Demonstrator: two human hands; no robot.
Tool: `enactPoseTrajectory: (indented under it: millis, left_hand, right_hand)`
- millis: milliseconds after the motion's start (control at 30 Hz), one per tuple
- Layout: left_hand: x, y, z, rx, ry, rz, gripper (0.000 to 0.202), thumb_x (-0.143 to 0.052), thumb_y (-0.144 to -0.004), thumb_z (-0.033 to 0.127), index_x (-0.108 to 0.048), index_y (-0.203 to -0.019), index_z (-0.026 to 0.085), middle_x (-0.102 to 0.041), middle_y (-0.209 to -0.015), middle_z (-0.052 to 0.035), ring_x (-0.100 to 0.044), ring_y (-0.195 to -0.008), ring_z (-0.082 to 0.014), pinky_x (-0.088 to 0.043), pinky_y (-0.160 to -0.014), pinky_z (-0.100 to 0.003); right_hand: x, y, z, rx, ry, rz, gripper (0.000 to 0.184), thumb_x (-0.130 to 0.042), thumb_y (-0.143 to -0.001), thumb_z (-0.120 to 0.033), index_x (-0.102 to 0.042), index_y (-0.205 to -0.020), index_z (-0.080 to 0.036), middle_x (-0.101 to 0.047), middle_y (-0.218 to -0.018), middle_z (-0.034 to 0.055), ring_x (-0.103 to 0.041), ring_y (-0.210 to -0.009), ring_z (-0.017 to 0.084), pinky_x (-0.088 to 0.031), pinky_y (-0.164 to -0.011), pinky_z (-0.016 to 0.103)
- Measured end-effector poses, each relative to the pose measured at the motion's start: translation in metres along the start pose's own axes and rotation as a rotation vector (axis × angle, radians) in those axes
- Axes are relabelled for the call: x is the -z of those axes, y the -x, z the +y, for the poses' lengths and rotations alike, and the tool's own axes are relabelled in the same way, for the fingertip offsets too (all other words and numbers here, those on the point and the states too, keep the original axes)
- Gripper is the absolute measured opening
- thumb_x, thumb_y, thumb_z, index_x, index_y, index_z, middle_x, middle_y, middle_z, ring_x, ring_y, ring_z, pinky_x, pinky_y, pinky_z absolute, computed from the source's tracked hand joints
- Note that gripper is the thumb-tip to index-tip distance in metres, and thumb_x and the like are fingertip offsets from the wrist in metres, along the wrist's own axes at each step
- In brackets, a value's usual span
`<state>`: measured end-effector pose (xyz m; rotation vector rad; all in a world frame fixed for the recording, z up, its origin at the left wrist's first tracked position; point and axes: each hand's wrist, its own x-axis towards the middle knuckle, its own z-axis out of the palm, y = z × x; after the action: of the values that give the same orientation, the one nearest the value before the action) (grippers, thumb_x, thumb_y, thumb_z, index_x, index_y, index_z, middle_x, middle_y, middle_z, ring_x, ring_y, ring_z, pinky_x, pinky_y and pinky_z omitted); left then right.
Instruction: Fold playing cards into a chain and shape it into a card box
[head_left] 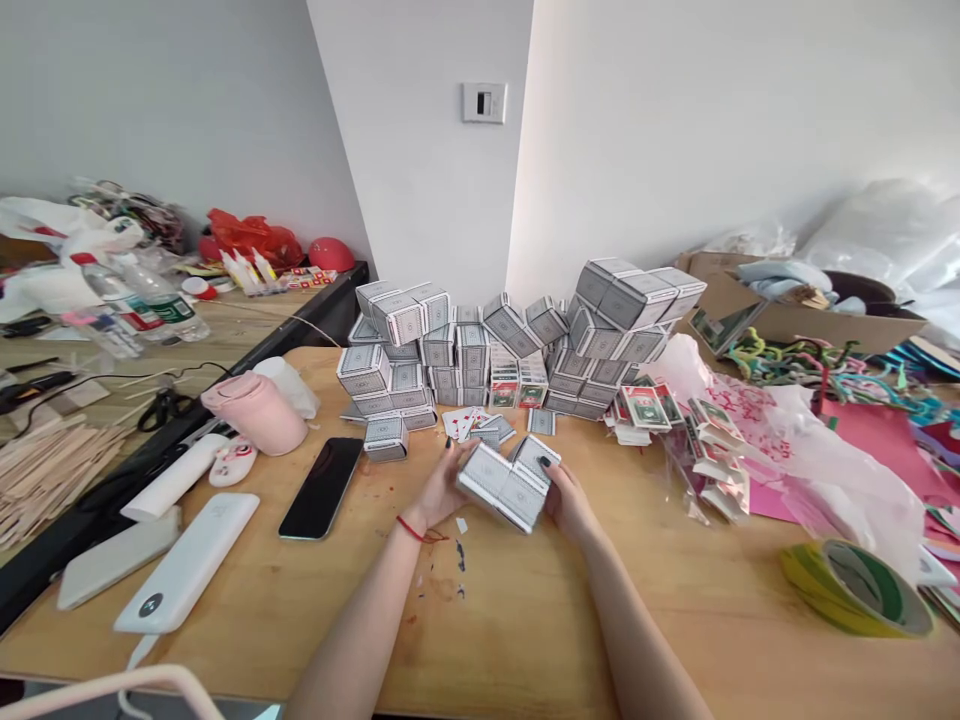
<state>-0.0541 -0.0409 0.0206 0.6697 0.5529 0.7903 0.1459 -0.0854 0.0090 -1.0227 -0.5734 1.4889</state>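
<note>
Between my two hands is a joined block of boxes made from playing cards [499, 485], patterned grey backs outward, held just above the table. My left hand [444, 490] grips its left side, and my right hand [568, 497] grips its right side near the corner box. Behind it lie several loose playing cards [463, 420], some face up. Beyond them stand stacks of similar card boxes [457, 350], with a taller pile [619, 310] on the right. A single card box [385, 438] sits on the table to the left.
Left of my arms lie a black phone [321, 488], a white power bank [187, 562] and a pink roll [259, 410]. On the right are card packs [646, 406], a plastic bag [817, 450] and a roll of yellow tape [855, 590]. The wooden table [495, 640] meets a wall behind.
</note>
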Motion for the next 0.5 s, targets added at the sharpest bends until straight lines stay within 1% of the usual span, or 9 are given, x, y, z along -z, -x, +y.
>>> enactPoseTrajectory:
  millis: [100,167,200,233,333,400,500]
  left_hand:
    - [0.001,-0.002,-0.005,-0.082,0.023,0.055,0.054,-0.057,-0.073,0.044,-0.042,-0.122,0.030,-0.056,-0.110,-0.0051,-0.055,-0.091,-0.0196,-0.044,-0.075,-0.033]
    - [0.001,-0.002,-0.009,-0.129,-0.025,0.081,0.060,-0.065,-0.069,0.033,-0.040,-0.124,0.031,-0.055,-0.111,-0.0042,-0.054,-0.090,-0.0185,-0.044,-0.076,-0.032]
    - [0.001,-0.002,-0.011,-0.150,-0.052,0.097,0.062,-0.066,-0.068,0.030,-0.040,-0.123,0.030,-0.055,-0.111,-0.0041,-0.054,-0.090,-0.0181,-0.044,-0.076,-0.032]
    - [0.001,-0.002,-0.012,-0.169,-0.077,0.116,0.060,-0.066,-0.068,0.029,-0.040,-0.123,0.029,-0.055,-0.111,-0.0042,-0.054,-0.090,-0.0181,-0.044,-0.076,-0.031]
    - [0.002,-0.004,-0.014,-0.244,-0.167,0.193,0.049,-0.058,-0.074,0.036,-0.044,-0.120,0.024,-0.056,-0.110,-0.0055,-0.054,-0.093,-0.0189,-0.044,-0.078,-0.032]
    - [0.004,-0.006,-0.014,-0.344,-0.274,0.278,0.043,-0.052,-0.077,0.039,-0.048,-0.115,0.020,-0.057,-0.110,-0.0063,-0.053,-0.098,-0.0197,-0.042,-0.083,-0.032]
    - [0.007,-0.008,-0.014,-0.490,-0.472,0.402,0.037,-0.050,-0.077,0.039,-0.054,-0.107,0.016,-0.057,-0.112,-0.0071,-0.049,-0.107,-0.0208,-0.037,-0.091,-0.031]
  right_hand:
    - [-0.001,-0.001,0.000,0.013,-0.049,0.030,0.034,-0.069,-0.064,-0.034,-0.055,-0.093,-0.023,-0.067,-0.090,0.0032,-0.064,-0.080,0.021,-0.052,-0.068,0.035]
    - [-0.001,0.000,-0.001,0.020,-0.040,-0.006,0.034,-0.069,-0.064,-0.033,-0.056,-0.094,-0.022,-0.066,-0.095,0.0044,-0.063,-0.085,0.021,-0.052,-0.072,0.036]
    - [-0.001,0.000,-0.001,0.009,-0.031,-0.035,0.035,-0.069,-0.065,-0.033,-0.057,-0.095,-0.021,-0.066,-0.097,0.0053,-0.063,-0.088,0.022,-0.051,-0.074,0.036]
    - [-0.001,0.001,-0.002,-0.010,-0.021,-0.063,0.035,-0.069,-0.065,-0.034,-0.058,-0.096,-0.020,-0.066,-0.098,0.0064,-0.062,-0.089,0.023,-0.051,-0.075,0.037]
    - [-0.001,0.001,-0.002,-0.047,0.013,-0.105,0.036,-0.066,-0.066,-0.040,-0.061,-0.094,-0.018,-0.067,-0.094,0.0088,-0.062,-0.089,0.025,-0.050,-0.078,0.039]
    - [-0.002,0.004,-0.002,-0.017,0.049,-0.104,0.037,-0.064,-0.067,-0.043,-0.062,-0.094,-0.018,-0.067,-0.094,0.0093,-0.062,-0.090,0.026,-0.049,-0.079,0.040]
    - [-0.006,0.009,-0.002,0.040,0.114,-0.091,0.039,-0.063,-0.068,-0.044,-0.062,-0.097,-0.018,-0.066,-0.095,0.0088,-0.061,-0.091,0.027,-0.048,-0.079,0.040]
